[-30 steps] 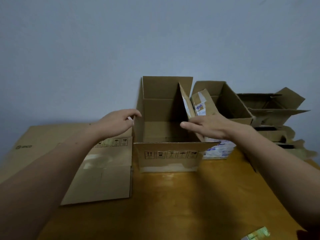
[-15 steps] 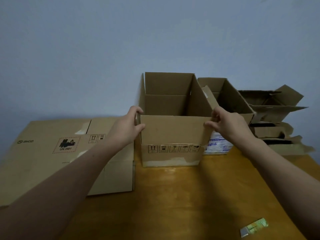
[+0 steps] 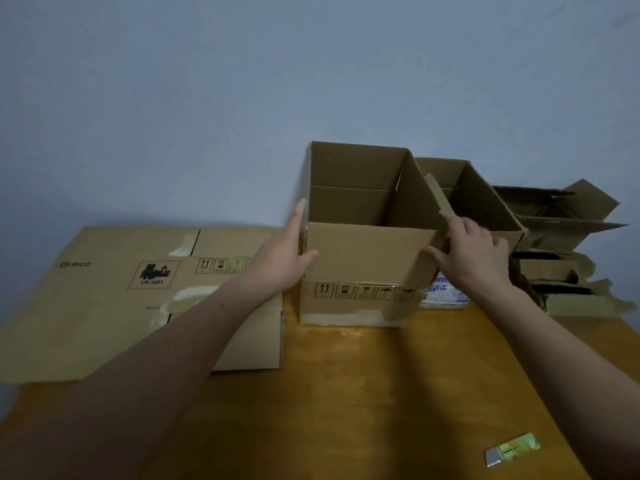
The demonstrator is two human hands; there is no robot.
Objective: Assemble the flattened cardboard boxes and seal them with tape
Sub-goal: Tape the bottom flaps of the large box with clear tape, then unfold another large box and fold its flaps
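Note:
An open-topped cardboard box [image 3: 360, 258] stands upright at the middle of the wooden table [image 3: 346, 393], all of its top flaps raised. My left hand [image 3: 282, 258] lies flat against its left wall, fingers straight, thumb on the raised front flap. My right hand [image 3: 471, 254] grips the right front corner, thumb on the front flap and fingers curled round the side flap. Flattened cardboard boxes [image 3: 104, 306] lie to the left with old tape on them. No tape roll is in view.
A second open box [image 3: 485, 202] stands just right of the held one, with a white and blue plastic pack [image 3: 443, 292] at its foot. Crumpled boxes [image 3: 568, 244] pile up at the far right. A small greenish object [image 3: 512, 448] lies near the table's front right.
The front flap, folded down a second ago, now stands up. Both hands moved to the box's front corners, and my left fingers have straightened along the left wall.

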